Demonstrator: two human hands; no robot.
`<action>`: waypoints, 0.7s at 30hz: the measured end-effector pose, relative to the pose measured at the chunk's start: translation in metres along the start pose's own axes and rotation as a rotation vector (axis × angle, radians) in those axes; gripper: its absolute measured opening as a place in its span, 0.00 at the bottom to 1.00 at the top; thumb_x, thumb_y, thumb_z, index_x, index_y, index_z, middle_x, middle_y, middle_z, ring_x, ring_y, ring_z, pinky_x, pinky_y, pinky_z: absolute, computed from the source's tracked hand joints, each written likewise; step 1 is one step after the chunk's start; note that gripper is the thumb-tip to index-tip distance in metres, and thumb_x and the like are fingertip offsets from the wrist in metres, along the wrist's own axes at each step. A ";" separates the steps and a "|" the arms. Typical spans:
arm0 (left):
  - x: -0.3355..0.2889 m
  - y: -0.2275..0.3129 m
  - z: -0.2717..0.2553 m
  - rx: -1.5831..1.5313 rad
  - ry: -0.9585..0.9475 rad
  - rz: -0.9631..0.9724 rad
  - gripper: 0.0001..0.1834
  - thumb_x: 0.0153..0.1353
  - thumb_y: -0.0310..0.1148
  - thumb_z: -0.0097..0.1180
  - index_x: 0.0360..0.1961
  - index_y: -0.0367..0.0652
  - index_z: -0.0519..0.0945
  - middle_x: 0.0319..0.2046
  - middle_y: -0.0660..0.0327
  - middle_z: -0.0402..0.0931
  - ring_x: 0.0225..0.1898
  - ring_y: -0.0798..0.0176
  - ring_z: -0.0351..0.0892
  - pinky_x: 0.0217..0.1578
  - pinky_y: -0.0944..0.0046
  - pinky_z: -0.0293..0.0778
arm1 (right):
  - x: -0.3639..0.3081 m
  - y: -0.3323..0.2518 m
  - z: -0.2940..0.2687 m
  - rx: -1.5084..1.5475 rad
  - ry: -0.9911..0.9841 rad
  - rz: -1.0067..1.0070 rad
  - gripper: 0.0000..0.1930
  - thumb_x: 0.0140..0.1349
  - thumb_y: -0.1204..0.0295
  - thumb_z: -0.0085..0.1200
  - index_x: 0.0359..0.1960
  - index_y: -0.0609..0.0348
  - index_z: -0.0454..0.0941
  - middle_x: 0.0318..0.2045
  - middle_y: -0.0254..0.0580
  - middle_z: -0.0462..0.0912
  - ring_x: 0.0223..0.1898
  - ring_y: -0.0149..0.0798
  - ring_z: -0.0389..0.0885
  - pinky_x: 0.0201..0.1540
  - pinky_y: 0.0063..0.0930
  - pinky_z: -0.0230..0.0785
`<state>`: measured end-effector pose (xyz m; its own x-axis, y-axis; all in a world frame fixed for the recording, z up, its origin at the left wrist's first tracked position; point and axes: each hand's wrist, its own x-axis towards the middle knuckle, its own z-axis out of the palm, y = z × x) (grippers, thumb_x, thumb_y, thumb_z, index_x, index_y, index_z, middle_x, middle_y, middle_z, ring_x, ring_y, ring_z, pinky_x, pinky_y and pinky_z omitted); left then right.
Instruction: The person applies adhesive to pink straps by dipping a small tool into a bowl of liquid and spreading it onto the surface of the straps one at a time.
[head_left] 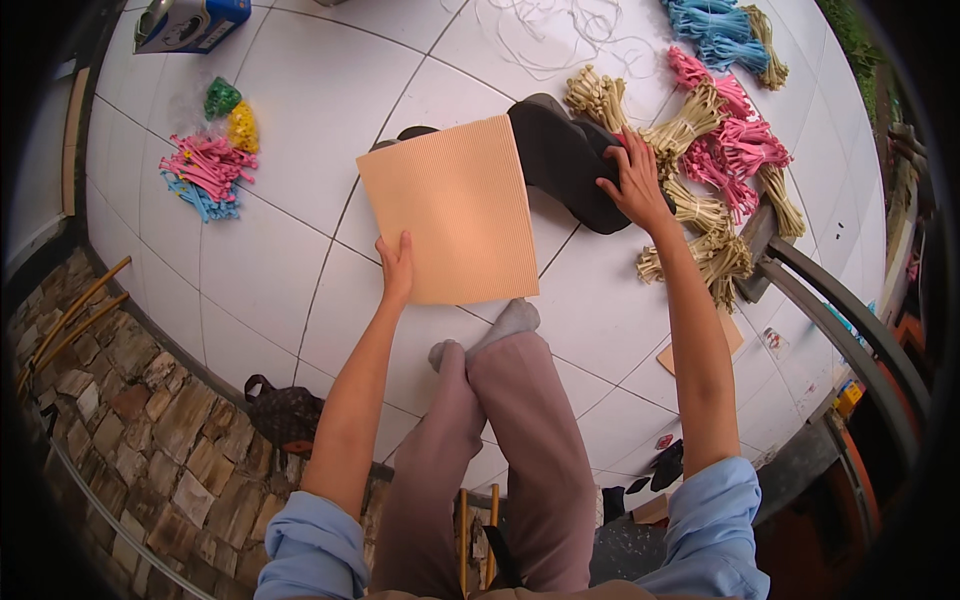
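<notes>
Head view: left hand (pixel 396 266) holds orange corrugated sheet (pixel 452 211)

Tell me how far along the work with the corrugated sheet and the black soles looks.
Early. Done: bundled beige straps and pink straps lie sorted beside the black soles on the tiled floor. In hand: the left hand holds the tan corrugated sheet by its lower edge; the right hand presses on the soles. Left: no strap looks fitted to a sole.
</notes>
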<state>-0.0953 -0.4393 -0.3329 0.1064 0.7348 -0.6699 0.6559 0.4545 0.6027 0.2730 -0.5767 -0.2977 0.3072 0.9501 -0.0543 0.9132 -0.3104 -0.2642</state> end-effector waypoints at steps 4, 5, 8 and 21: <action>-0.003 0.008 -0.010 -0.012 -0.085 -0.087 0.34 0.62 0.52 0.41 0.56 0.34 0.50 0.53 0.46 0.60 0.56 0.53 0.60 0.54 0.60 0.58 | 0.004 -0.007 0.012 0.168 -0.003 0.134 0.43 0.48 0.52 0.58 0.60 0.61 0.51 0.51 0.55 0.61 0.53 0.54 0.59 0.56 0.45 0.52; -0.001 0.006 -0.020 0.003 -0.078 -0.069 0.34 0.62 0.52 0.41 0.56 0.35 0.50 0.53 0.46 0.60 0.55 0.53 0.61 0.54 0.60 0.58 | 0.003 -0.023 0.016 0.120 -0.072 0.226 0.49 0.46 0.47 0.58 0.61 0.68 0.48 0.49 0.56 0.62 0.50 0.53 0.60 0.56 0.42 0.53; 0.001 0.003 -0.019 0.001 -0.094 -0.047 0.33 0.62 0.53 0.41 0.55 0.36 0.50 0.53 0.46 0.60 0.56 0.53 0.61 0.55 0.60 0.58 | -0.024 -0.044 0.042 0.186 -0.100 0.456 0.48 0.45 0.43 0.57 0.58 0.70 0.53 0.49 0.59 0.61 0.51 0.54 0.59 0.56 0.42 0.52; 0.033 -0.001 -0.019 -0.476 -0.329 -0.266 0.44 0.57 0.61 0.43 0.63 0.39 0.47 0.61 0.53 0.52 0.63 0.56 0.52 0.59 0.58 0.55 | 0.011 -0.074 0.040 1.020 -0.574 0.708 0.49 0.48 0.44 0.55 0.65 0.48 0.40 0.56 0.62 0.63 0.54 0.55 0.67 0.53 0.37 0.61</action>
<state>-0.1066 -0.4058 -0.3469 0.2590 0.4074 -0.8758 0.2959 0.8296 0.4734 0.1981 -0.5422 -0.3178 0.2405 0.5559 -0.7957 -0.0694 -0.8078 -0.5853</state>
